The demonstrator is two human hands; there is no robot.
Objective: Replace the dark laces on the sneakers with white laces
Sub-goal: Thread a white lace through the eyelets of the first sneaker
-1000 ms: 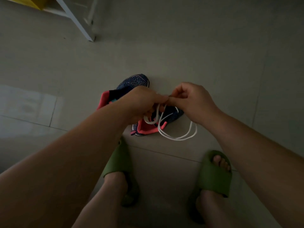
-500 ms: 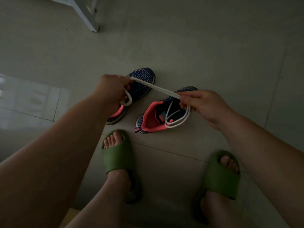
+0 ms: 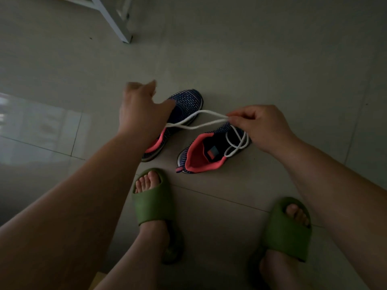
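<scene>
While the right hand (image 3: 261, 127) pinches the white cord lace (image 3: 201, 120) above the right navy knit sneaker with coral lining (image 3: 209, 151), left hand (image 3: 142, 109) looks blurred, fingers loosely spread, grip unclear. Risk: slack strands tangle or slip free over the 2 sneakers.

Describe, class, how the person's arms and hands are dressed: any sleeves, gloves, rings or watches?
Both forearms are bare up to the frame edge, with no sleeves in view. The left hand and right hand wear no gloves, and no rings, watch or bracelet can be seen. The left hand's fingers are blurred, so small details there cannot be told.
</scene>
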